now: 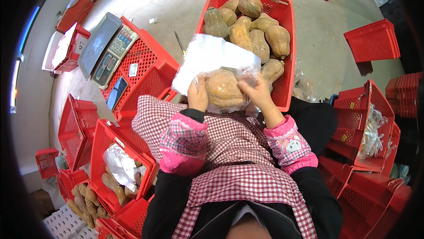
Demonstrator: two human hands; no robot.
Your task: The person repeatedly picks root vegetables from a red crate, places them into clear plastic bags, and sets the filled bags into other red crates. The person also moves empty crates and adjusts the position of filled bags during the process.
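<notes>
A tan pumpkin [222, 88] rests at my lap, over the front edge of a red plastic crate. Clear plastic film lies about its edges, seemingly part of a bag. My left hand [198, 94] grips the film along the pumpkin's left side. On the right, my right hand [257, 90] pinches bunched clear plastic, its fingertips close to the pumpkin. Beyond it a stack of white plastic bags or sheets [215, 55] spreads over the near left part of the red crate [287, 10]. Several pumpkins [260, 43] fill the crate, tan and greenish.
Left of me a digital scale [111, 52] stands on an upturned red crate [140, 53], beside a phone [117, 92]. A pointed tool [179, 42] lies on the floor. Crates of squash [114, 184] stand at lower left; a crate at right holds bagged goods [373, 133].
</notes>
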